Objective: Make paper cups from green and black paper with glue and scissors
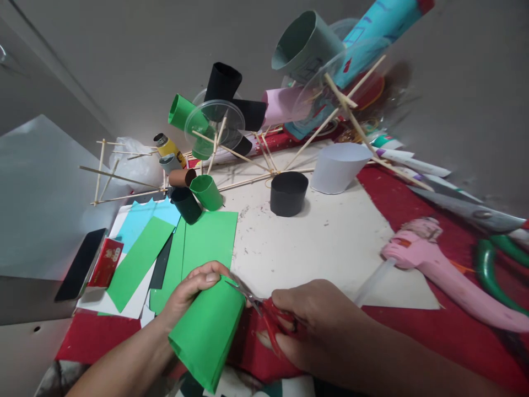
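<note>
Low at the front, my left hand (197, 286) grips a rolled green paper tube (210, 331) near its upper rim, fingers closed on the edge. My right hand (306, 320) is wrapped round the red handles of a pair of scissors (273, 325). The scissor blades meet the tube's upper edge, beside my left fingertips. Behind the hands stand a black paper cup (289, 194) and a white paper cup (339, 168) on the white board (273, 248). Green paper sheets (210, 237) lie to the left of the board's middle.
A stick frame (248, 157) bearing clear discs and coloured paper cups stands at the back. To the right lie a pink glue gun (450, 275) and large green-handled shears (483, 215). On the left are a phone (80, 264) and a red box (106, 262).
</note>
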{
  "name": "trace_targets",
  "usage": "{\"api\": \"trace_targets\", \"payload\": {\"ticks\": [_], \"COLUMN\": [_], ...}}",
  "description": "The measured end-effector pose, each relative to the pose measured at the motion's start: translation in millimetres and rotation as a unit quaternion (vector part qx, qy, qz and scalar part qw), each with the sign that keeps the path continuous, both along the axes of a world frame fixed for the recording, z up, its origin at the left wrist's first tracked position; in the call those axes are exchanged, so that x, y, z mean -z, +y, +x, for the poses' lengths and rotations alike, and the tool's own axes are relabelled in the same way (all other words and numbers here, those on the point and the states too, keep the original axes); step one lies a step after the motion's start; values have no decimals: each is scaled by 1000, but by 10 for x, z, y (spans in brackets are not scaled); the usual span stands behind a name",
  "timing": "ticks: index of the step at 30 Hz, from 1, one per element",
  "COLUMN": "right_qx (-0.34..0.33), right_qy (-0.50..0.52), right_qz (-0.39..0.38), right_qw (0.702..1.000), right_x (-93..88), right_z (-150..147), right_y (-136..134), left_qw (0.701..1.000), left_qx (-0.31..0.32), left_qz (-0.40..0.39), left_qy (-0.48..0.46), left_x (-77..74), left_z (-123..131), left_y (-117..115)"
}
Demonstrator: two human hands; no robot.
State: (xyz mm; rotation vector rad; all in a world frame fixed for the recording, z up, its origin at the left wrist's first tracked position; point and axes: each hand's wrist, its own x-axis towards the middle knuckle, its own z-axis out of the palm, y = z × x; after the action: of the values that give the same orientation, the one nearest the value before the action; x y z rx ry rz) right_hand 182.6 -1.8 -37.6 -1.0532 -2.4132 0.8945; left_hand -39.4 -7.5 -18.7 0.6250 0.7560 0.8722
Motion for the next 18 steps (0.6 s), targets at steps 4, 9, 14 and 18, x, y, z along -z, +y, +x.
{"api": "trace_targets", "payload": {"ticks": [4,9,14,18], "right_qx": [-5,-5,-7,-4], "right_qy": [14,32,61,59], "right_qz": [4,25,38,72], "right_qw": [1000,999,997,996], "right_x": [-13,12,49,50], "right_z": [-5,11,38,38], "right_y": [10,-2,-13,5], "left_qw": [1000,1000,1000,1000], "left_qx": [-8,-11,-11,-11], "left_qz": [-2,-3,-6,-10], "left_qy": [1,-2,8,4], "left_x": [43,35,7,12], "left_z": [-13,-17,-12,-9], "left_y": [-18,-24,-18,-18]}}
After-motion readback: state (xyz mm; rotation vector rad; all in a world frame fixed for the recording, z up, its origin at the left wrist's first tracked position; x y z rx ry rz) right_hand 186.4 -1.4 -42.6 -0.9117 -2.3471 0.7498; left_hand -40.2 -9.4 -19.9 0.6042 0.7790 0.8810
